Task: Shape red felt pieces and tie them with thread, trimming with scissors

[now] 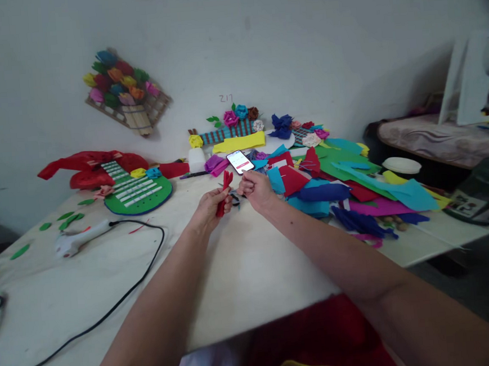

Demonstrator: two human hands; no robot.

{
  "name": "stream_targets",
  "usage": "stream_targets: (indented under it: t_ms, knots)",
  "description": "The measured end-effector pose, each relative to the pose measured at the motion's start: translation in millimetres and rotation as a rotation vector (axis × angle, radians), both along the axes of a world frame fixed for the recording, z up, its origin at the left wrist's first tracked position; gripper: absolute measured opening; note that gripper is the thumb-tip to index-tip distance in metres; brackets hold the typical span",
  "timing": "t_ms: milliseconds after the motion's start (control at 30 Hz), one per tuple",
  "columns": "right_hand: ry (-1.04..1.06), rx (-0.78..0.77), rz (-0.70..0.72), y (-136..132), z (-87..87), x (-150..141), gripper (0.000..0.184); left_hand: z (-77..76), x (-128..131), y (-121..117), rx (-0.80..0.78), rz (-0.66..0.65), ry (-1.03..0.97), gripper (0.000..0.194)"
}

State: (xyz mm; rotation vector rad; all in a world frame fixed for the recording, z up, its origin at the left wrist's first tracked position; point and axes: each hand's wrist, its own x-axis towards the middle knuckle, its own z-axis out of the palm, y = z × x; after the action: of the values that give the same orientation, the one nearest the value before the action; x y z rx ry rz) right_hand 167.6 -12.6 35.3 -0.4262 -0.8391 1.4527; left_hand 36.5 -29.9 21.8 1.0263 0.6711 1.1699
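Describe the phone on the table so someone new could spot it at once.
Start at the pale table and go to its far edge, where the pile of coloured paper scraps begins. The phone lies tilted just beyond the right hand, next to purple scraps. It is the only lit white screen with a dark frame among matte paper.
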Motion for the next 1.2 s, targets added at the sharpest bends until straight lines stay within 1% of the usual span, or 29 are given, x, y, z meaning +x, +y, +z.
stream_targets:
  t_ms: [167,400,733,967,1067,1200]
  knots:
    - [-0.023,-0.007,-0.023,-3.4,1.3,-1.2,0.023,0.3,0.5,0.5,-0.029,0.03,0.02,0.014]
    - [-0.051,-0.008,-0.029,-4.9,1.2,-1.0,0.02,0.4,-0.6,0.4,-0.042,0.028,0.027,0.015]
    - [-0.065,-0.01,-0.025,-8.6,2.6,-3.7,0.025,-2.7,-3.6,2.1,-0.028,0.065,0.09,0.019]
    - [-0.087,0.041,-0.023,-5.8,-1.3,-3.5,0.027,-3.6,-2.6,1.8,-0.039,0.078,0.101,0.022]
    - [-0.103,0.049,-0.035,-4.0,-3.8,-3.1,0.026,-6.6,-3.8,3.9,-0.043,0.065,0.096,0.021]
    - [-0.161,0.07,-0.066,-2.3,-5.9,-2.7,0.024,-8.6,-5.4,6.0,-0.072,0.068,0.146,0.016]
